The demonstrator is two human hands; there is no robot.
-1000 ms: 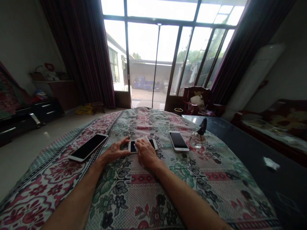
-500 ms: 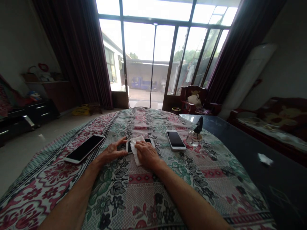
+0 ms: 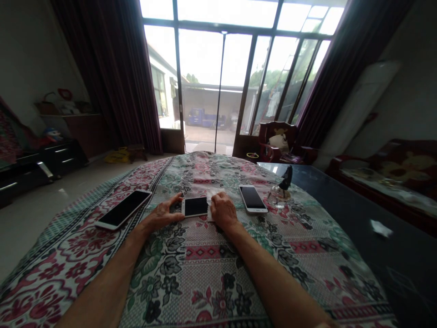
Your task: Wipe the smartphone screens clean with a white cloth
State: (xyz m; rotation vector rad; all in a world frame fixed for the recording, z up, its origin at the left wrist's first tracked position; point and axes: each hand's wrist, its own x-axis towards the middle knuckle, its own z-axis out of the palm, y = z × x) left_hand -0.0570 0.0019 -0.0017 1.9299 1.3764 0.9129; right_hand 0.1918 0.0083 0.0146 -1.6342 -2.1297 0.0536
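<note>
A white-framed smartphone (image 3: 195, 207) with a dark screen lies sideways on the patterned tablecloth (image 3: 218, 269). My left hand (image 3: 164, 213) grips its left end, thumb at the near corner and fingers at the far corner. Bunched under the curled fingers of my right hand (image 3: 223, 210) is a white tissue (image 3: 210, 198), pressed on the phone's right end and hiding that part. To the left rests a larger white phone (image 3: 123, 209), screen up. Right of my right hand is another white phone (image 3: 253, 199), also face up.
Just beyond the right-hand phone stands a clear spray bottle (image 3: 280, 193) with a black nozzle. A crumpled white tissue (image 3: 381, 228) lies on the dark tabletop (image 3: 344, 205) at the right. A wooden chair (image 3: 278, 141) stands by the glass doors.
My right hand has slid the tissue rightward across the phone, from its left-middle part to its right end, uncovering the screen. My left hand stays on the phone's left end.
</note>
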